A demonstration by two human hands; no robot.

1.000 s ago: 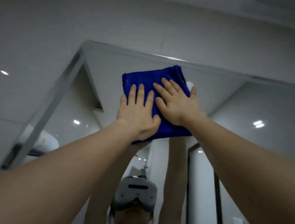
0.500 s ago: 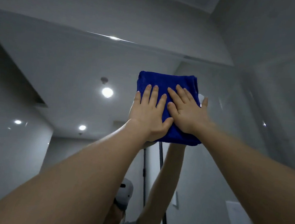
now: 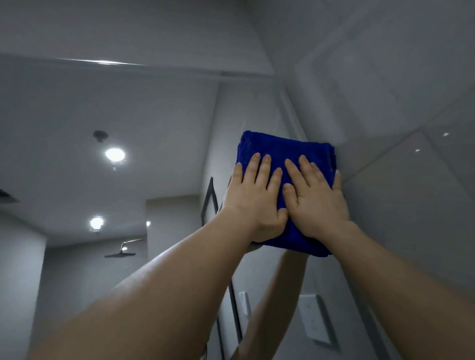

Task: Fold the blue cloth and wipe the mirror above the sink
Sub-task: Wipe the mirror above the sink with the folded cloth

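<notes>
Reaching overhead, a person presses a folded cloth to the bathroom mirror, whose glass fills the left and middle of the view and reflects a ceiling with a lit spotlight. A tiled wall meets the mirror along its right edge. The blue cloth sits hard against that edge, somewhat below the mirror's top edge, near the top right corner. It is folded to a thick, roughly square pad, its layers showing on the right side.

The left hand and right hand lie side by side on its lower half, thumbs close together, with blue showing above the fingertips. Neither grip is closed: all fingers lie straight and flat, palms pushing the pad onto the glass rather than clutching it. The right hand is nearer the wall; the left is nearer the open glass.

With the wall blocking the right, the next pass likely has to run left along the top edge or down the right edge, the left hand leading any leftward sweep. Folding looks finished; how much glass is already clean cannot be told.
</notes>
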